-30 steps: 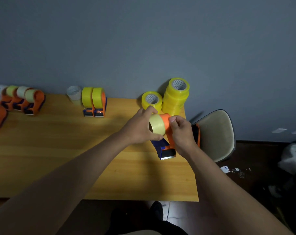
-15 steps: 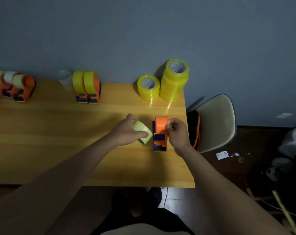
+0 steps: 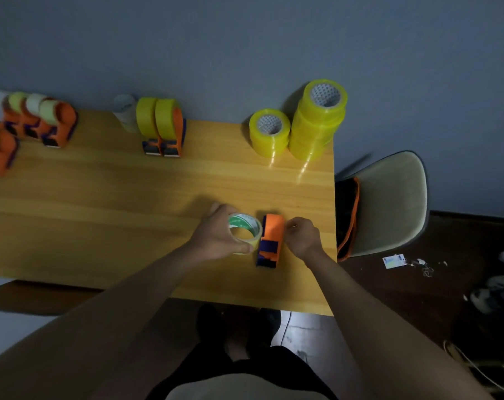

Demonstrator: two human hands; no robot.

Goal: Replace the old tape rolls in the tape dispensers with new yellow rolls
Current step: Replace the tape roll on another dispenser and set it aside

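- A wooden counter [image 3: 100, 212] stands against a grey-blue wall [image 3: 245, 39], above a dark floor [image 3: 418, 298].
- Nearest, the left hand [image 3: 216, 239] holds a pale old tape roll [image 3: 245, 233] on the counter; its grip is curled around the roll, thumb on the near side and fingers on the far side. The roll lies flat, so its green and white core faces up.
- Just right of the roll, an orange and blue tape dispenser [image 3: 271, 239] stands on the counter with no roll on it.
- The right hand [image 3: 302, 238] is at the right side of this dispenser. Its grip is curled, with the fingertips at the orange top; I cannot tell for sure if they pinch it.
- Further back at the right, one new yellow roll [image 3: 269, 131] sits beside a stack of yellow rolls [image 3: 320, 122], near the wall.
- In the far middle, two dispensers with yellow rolls [image 3: 164, 125] stand side by side, with a whitish roll [image 3: 125, 111] just left of them.
- At the far left stand more orange dispensers with pale rolls [image 3: 37, 119].
- A beige chair [image 3: 389, 203] is at the right of the counter.
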